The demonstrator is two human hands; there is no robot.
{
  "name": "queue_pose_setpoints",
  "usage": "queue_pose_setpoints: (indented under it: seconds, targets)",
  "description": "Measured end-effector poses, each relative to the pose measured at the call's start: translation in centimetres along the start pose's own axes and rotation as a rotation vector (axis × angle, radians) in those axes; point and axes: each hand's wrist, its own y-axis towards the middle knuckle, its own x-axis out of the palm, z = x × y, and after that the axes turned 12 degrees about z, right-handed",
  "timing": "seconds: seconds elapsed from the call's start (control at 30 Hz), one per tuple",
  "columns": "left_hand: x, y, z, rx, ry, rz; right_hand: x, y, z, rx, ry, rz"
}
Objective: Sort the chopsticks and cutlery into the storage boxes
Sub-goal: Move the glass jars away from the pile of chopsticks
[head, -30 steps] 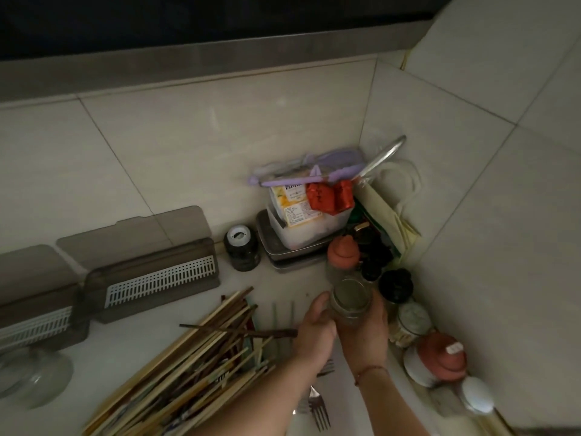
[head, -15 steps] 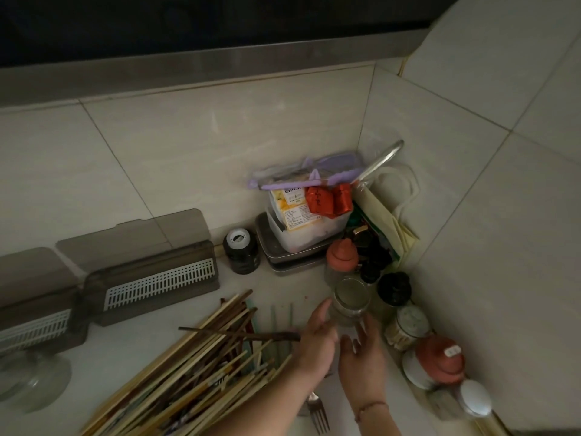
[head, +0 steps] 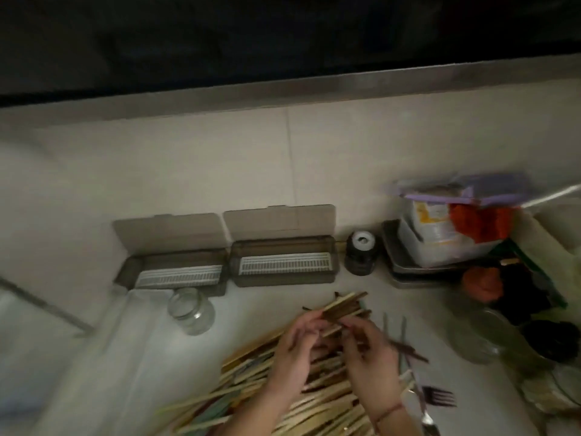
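Observation:
A big heap of wooden chopsticks (head: pixel 276 401) lies on the counter in front of me. My left hand (head: pixel 295 357) and my right hand (head: pixel 371 354) both grip a small bundle of chopsticks (head: pixel 344 306) lifted above the heap, its tips pointing up and right. Two grey storage boxes stand open against the wall, one on the left (head: pixel 176 265) and one on the right (head: pixel 283 262), each with a white slotted insert. Forks (head: pixel 437 396) and other cutlery lie on the counter right of the heap.
An empty glass jar (head: pixel 191 311) stands before the left box. A small dark bottle (head: pixel 361 253) sits right of the boxes. At the right corner crowd a metal tray (head: pixel 396 262) with a plastic container, jars and bottles. The image is blurred.
The view swung left from the corner, bringing both boxes into the middle. My hands left the glass jar at the right and now hold a bundle of chopsticks over the heap.

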Motion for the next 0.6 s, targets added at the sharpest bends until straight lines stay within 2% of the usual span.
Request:
queue_pose_setpoints:
  seconds: [0.17, 0.3, 0.47, 0.6]
  targets:
    - [-11.9, 1.4, -0.3, -0.124, -0.146, 0.384, 8.4, -1.7, -5.0, -0.126, -0.027, -0.406]
    - [-16.9, 2.6, -0.3, -0.235, -0.258, 0.555, 14.7, -2.9, -8.7, -0.215, -0.098, -0.632]
    - [-19.3, 4.1, -0.8, -0.332, -0.417, 0.546, 21.4, -3.4, -10.9, -0.195, -0.169, -0.769]
    - [-19.9, 5.0, -1.5, -0.35, -0.403, 0.488, 24.5, -4.4, -10.7, -0.214, -0.259, -0.688]
